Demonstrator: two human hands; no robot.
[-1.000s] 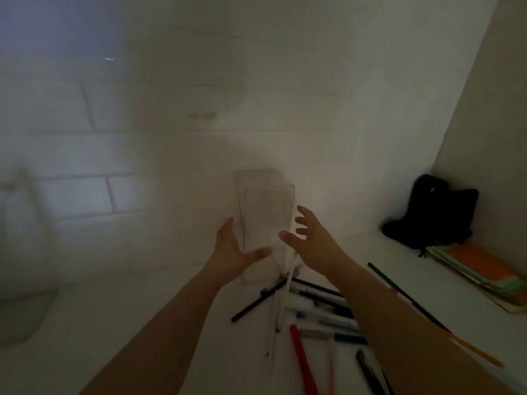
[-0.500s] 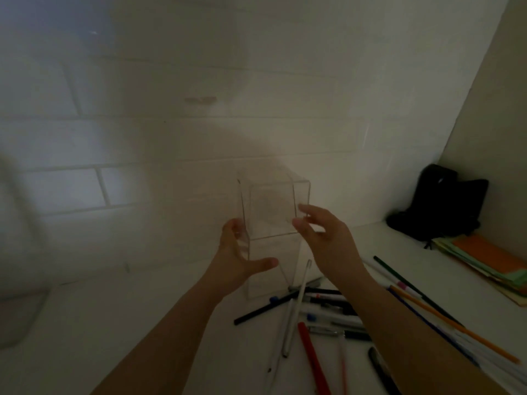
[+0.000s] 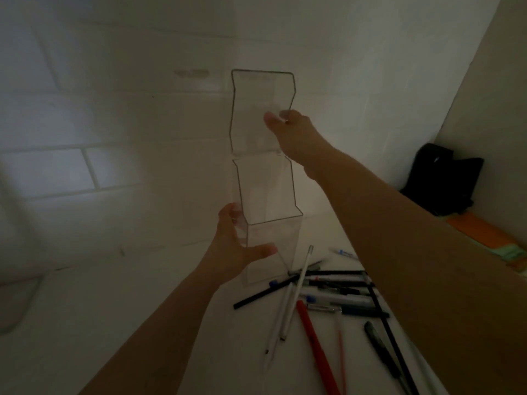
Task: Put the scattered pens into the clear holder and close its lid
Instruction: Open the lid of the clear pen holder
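The clear holder (image 3: 269, 238) stands upright on the white desk, and nothing is visible inside it. Its hinged lid (image 3: 261, 109) is swung up and stands nearly vertical above the box. My left hand (image 3: 238, 248) grips the holder's body from the left, thumb across the front. My right hand (image 3: 293, 135) pinches the lid's right side, holding it up. Several scattered pens (image 3: 328, 292) lie on the desk in front and to the right of the holder: black ones, white ones (image 3: 291, 303) and a red one (image 3: 313, 343).
A white tiled wall (image 3: 114, 138) rises right behind the holder. A black bag (image 3: 447, 181) sits in the right corner, with orange and green papers (image 3: 490, 238) next to it. Bare white desk (image 3: 99, 309) lies to the left.
The lid was shut on the holder; my right hand has lifted it up and back so it stands open. My left hand has kept its grip on the body.
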